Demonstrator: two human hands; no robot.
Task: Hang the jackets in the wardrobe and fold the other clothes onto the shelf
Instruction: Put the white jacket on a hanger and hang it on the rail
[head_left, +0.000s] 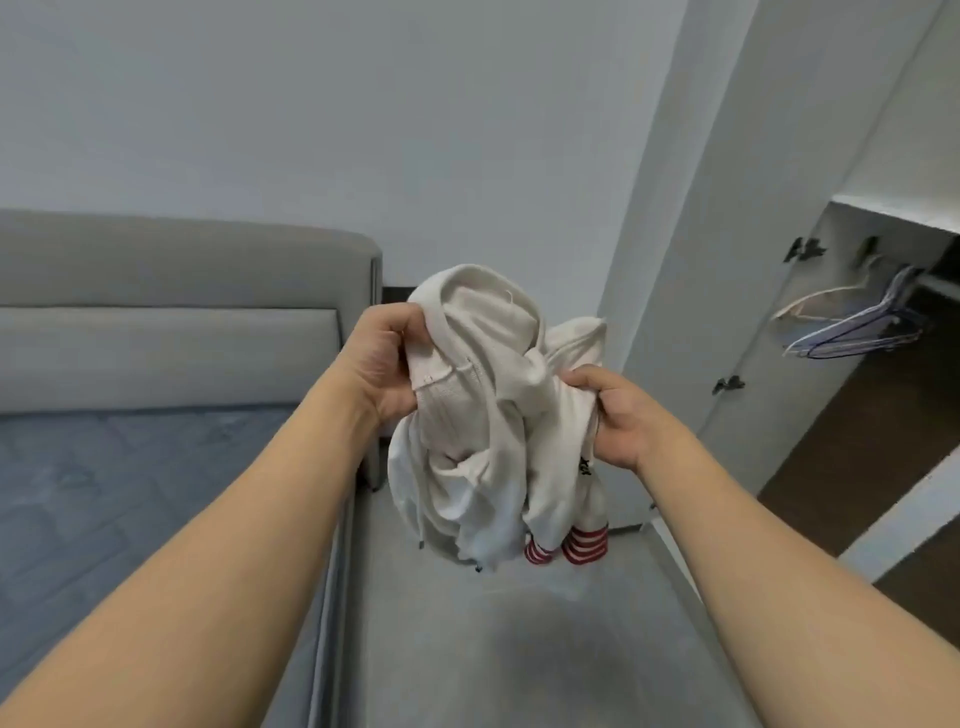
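A cream hooded garment (483, 415), bunched and hanging at the centre of the frame above the floor (493, 649), is being held up in the air, probably so that its shape can be found before it is hung or folded. The left hand (384, 364) is pinching the fabric near the hood edge, its grip closed on the cloth; the right hand (618, 421) is clutching a fold on the opposite side, grip likewise closed on the cloth, so the two are spreading the piece between them. Two red-and-white striped cuffs (566, 545) are dangling at the bottom. At the right of the frame the open wardrobe (831, 364) is showing several empty hangers (852, 322) on its rail, their exact number unclear. At the left, one bed (156, 467) is lying with one grey headboard (182, 301).
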